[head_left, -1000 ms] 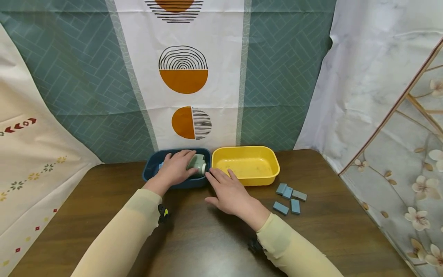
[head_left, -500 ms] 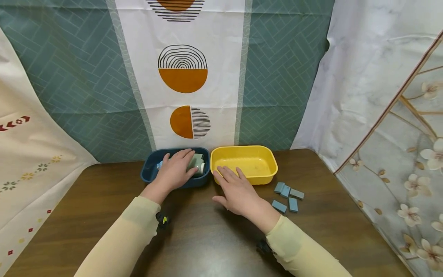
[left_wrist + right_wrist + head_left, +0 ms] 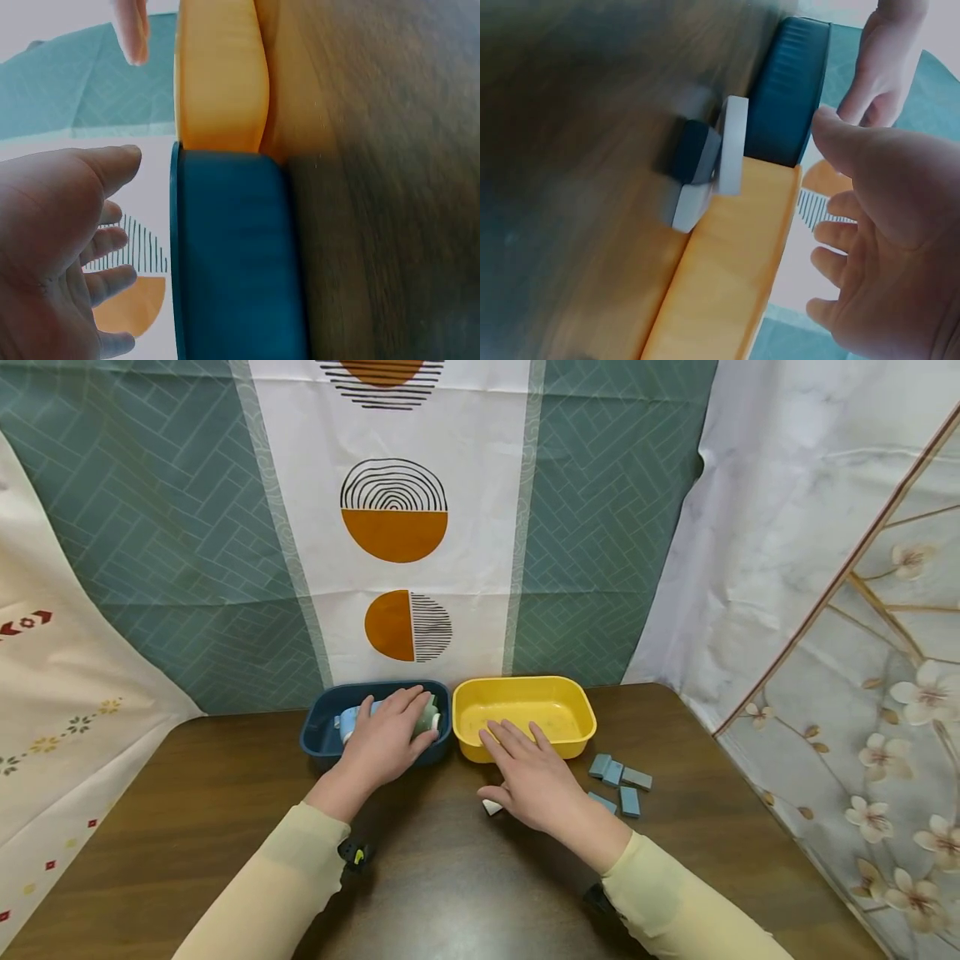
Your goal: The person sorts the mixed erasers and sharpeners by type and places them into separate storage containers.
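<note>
My left hand [image 3: 386,739] lies over a pale green and white object [image 3: 429,720] inside the dark blue tub [image 3: 318,739]; in the left wrist view its fingers [image 3: 105,244] are loosely spread and hold nothing I can see. My right hand [image 3: 528,768] hovers flat with spread fingers at the front rim of the yellow tub [image 3: 581,722], palm down and empty. A small white and dark blue tile [image 3: 491,807] lies on the table by its thumb, and is blurred in the right wrist view [image 3: 705,161].
Several blue-grey tiles [image 3: 621,777] lie on the brown table [image 3: 450,893] right of my right hand. The two tubs stand side by side against patterned curtains [image 3: 393,527]. The table edge runs along the right, near a floral drape [image 3: 862,693].
My right hand has moved right, from the blue tub's corner to the yellow tub's front. A small white tile now shows beside its thumb. My left hand covers more of the pale green object.
</note>
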The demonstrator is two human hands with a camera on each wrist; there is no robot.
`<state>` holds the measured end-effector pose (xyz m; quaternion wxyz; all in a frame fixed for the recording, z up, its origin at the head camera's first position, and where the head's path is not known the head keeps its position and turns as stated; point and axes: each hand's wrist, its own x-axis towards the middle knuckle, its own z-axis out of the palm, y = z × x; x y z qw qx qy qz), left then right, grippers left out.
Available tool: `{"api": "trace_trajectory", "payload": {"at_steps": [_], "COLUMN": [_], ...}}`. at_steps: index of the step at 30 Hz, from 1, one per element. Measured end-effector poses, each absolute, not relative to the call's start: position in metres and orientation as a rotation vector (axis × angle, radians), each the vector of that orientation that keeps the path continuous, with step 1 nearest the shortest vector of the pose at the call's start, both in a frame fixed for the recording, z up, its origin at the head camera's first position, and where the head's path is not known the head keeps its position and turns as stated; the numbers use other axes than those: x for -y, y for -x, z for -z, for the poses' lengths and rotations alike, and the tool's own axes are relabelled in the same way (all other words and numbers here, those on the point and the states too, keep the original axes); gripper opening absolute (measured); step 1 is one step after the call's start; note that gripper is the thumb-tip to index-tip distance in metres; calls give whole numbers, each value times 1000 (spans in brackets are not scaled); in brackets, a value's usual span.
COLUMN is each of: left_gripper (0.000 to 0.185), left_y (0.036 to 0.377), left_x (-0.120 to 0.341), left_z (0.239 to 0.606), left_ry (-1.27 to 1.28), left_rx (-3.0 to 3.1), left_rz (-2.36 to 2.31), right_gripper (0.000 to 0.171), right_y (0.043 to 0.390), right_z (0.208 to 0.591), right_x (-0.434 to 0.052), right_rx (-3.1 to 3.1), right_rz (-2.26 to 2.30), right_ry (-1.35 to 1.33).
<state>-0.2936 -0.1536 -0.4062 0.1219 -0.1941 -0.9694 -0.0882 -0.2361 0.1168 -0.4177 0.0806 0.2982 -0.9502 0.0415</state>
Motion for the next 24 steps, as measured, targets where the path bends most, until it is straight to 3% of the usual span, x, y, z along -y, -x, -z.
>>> {"api": "trace_trajectory", "payload": {"at_steps": [24], "left_gripper": [72], "left_y": [270], "left_x": [127], "left_z": [419], "left_ry": [684], "left_rx": [2818], "left_rz": [248], "right_gripper": [88], "right_y": [214], "right_z": [426], "right_x": [-174], "right_rx": [2765], "right_rz": [-84], "right_ry": [-886]}}
